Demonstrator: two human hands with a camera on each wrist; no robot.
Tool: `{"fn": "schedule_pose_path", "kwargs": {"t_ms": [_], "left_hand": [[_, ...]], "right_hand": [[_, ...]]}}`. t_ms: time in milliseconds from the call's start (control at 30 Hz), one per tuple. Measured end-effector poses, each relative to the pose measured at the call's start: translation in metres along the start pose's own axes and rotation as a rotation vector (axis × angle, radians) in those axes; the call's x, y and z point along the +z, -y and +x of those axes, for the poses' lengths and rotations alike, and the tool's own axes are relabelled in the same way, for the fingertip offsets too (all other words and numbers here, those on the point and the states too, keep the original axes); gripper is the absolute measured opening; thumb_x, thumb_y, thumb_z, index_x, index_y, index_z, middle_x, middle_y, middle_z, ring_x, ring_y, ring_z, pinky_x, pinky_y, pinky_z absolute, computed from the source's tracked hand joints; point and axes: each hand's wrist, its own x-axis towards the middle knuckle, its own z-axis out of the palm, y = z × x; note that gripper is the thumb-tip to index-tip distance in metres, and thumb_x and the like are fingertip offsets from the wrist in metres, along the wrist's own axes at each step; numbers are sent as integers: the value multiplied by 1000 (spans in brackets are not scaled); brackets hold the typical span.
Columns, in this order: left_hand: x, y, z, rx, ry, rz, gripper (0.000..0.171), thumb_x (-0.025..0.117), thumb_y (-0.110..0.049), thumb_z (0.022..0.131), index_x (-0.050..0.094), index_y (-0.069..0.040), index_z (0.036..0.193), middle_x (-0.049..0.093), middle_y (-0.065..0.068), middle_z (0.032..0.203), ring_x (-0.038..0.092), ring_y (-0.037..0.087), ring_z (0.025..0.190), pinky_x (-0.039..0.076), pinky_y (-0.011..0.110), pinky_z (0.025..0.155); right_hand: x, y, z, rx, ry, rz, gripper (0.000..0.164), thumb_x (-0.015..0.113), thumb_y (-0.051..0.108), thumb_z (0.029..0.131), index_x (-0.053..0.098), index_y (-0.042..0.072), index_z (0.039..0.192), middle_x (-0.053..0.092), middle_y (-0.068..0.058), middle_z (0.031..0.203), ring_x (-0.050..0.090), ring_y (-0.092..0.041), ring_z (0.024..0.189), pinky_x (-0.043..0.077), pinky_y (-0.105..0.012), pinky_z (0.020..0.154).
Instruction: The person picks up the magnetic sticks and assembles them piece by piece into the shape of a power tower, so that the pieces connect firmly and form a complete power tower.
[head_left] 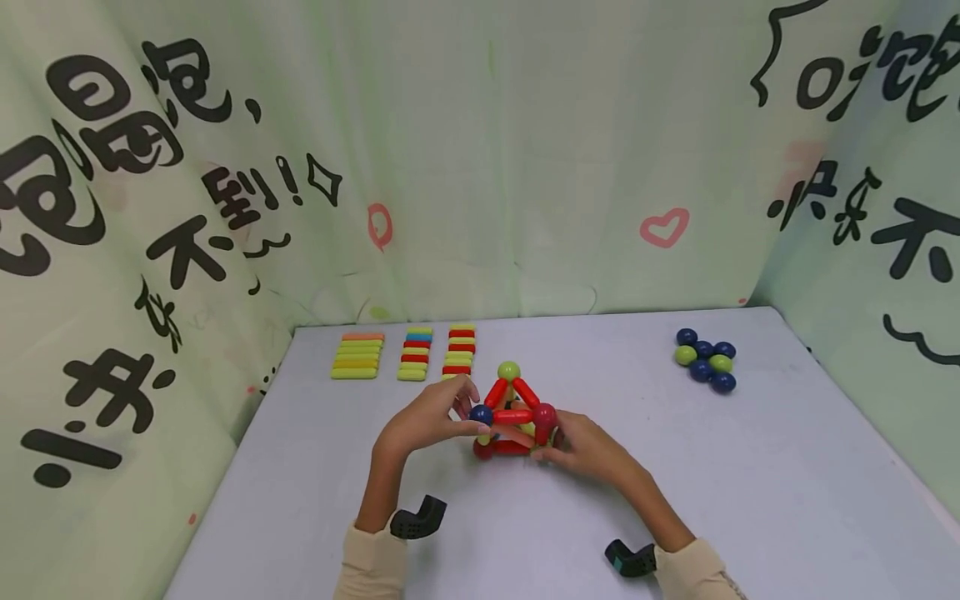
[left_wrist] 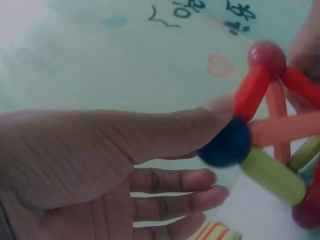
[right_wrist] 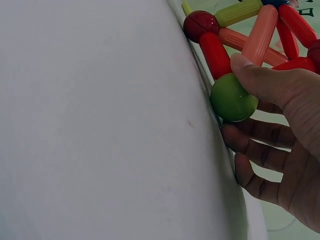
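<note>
A frame built of balls and rods [head_left: 512, 416] stands between the two hands at the middle of the table. Red, salmon and yellow-green rods join its blue, red and green balls. At its left corner, my left hand [head_left: 431, 414] pinches the blue ball [left_wrist: 225, 142], thumb on the near side and a finger mostly hidden behind; its other fingers extend free below. My right hand [head_left: 592, 450] grips the green ball [right_wrist: 232, 97] at the lower right corner, with the thumb on top by a salmon rod [right_wrist: 260, 35]. A green ball [head_left: 508, 371] tops the frame.
Three stacks of rods, yellow-green ones [head_left: 355, 363], mixed ones [head_left: 414, 358] and red-and-green ones [head_left: 459, 350], lie at the back left. Several blue and green balls [head_left: 701, 371] cluster at the back right. A printed curtain [head_left: 555, 167] encloses the white table [head_left: 750, 483].
</note>
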Motion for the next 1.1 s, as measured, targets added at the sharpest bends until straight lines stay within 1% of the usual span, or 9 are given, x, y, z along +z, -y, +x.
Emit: {"fn": "schedule_pose_path", "kwargs": {"t_ms": [133,233,300,400,533,633,867,1000,1100], "left_hand": [[-4,14,0,-41,39,-15,42,79,-27,82,56,-9,113,63,2,94,58,14,90,54,26,73],[-4,28,3,-92,15,-18,40,77,-25,84,59,-8,114,64,2,93,59,15,89,54,28,74],[-1,42,8,-152,-42,-22,36,74,-23,87,60,-8,117,63,3,95,59,18,92,55,31,77],[8,65,17,-261,-184,-9,32,69,-18,91,61,-8,120,61,10,104,58,23,97,55,37,82],[18,93,24,-415,-386,38,40,66,-14,93,57,-10,132,49,20,120,53,29,103,52,43,89],[22,105,24,-475,-470,65,47,63,-12,94,53,-14,140,43,23,122,51,32,102,51,44,88],[19,113,23,-481,-508,157,46,61,-8,95,54,-20,139,35,27,126,48,37,104,52,44,80],[14,113,21,-453,-540,200,37,63,-6,93,62,-19,128,32,21,121,38,37,108,48,43,76],[12,112,20,-439,-523,251,27,67,-7,91,66,-13,117,38,19,118,40,36,110,49,43,75]], "right_hand": [[3,-1,0,3,-8,12,46,80,35,80,59,11,114,53,8,75,49,-6,66,45,-20,57],[3,-1,-1,7,-9,10,45,80,35,80,59,11,113,51,7,73,48,-6,64,43,-20,55],[3,-1,-2,4,-12,4,44,80,34,81,59,11,112,51,7,73,48,-6,64,43,-19,55],[4,-2,-2,0,-16,1,43,79,34,81,59,11,111,50,8,73,48,-5,64,43,-19,56],[5,-1,-1,-11,-13,6,41,79,35,82,58,12,110,51,8,75,49,-6,67,44,-19,57],[5,0,0,-12,-13,11,41,78,36,82,58,13,109,52,8,76,49,-6,68,44,-19,58],[4,1,1,-4,-18,9,43,78,36,82,58,13,113,51,8,76,49,-7,68,43,-19,57],[4,1,2,4,-9,12,44,78,35,83,58,12,115,51,7,76,49,-7,68,43,-20,57],[3,1,1,8,-12,11,43,78,35,82,58,12,113,51,7,74,49,-7,67,43,-20,56]]}}
